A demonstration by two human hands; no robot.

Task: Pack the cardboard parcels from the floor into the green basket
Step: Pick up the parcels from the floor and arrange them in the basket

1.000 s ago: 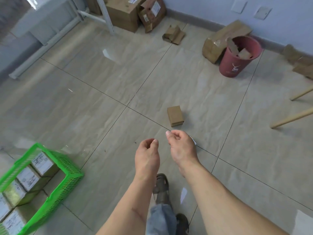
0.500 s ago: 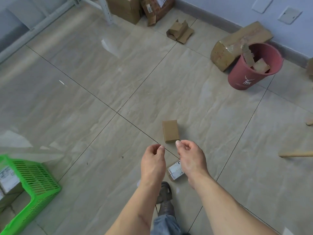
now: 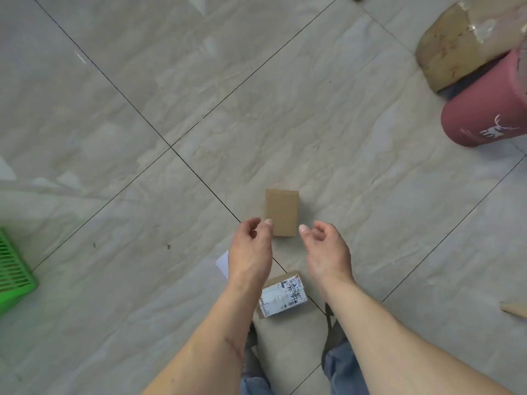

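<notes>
A small plain cardboard parcel (image 3: 282,211) lies flat on the tiled floor at the middle of the head view. My left hand (image 3: 251,249) and my right hand (image 3: 325,249) hover just short of its near end, one on each side, fingers loosely curled and holding nothing. A second parcel with a white shipping label (image 3: 282,296) lies on the floor between my forearms, close to my feet. Only a corner of the green basket (image 3: 14,269) shows at the left edge.
A dark red bucket (image 3: 484,115) stands at the right edge, with a large worn cardboard box (image 3: 462,41) behind it. A white paper scrap (image 3: 223,263) lies by my left wrist. A wooden stick end (image 3: 513,309) pokes in at the right.
I have stepped closer and looked further down. The plain parcel now lies right before my fingertips, my hands have spread apart, the labelled parcel has come fully into sight, and the basket has slid mostly out of view.
</notes>
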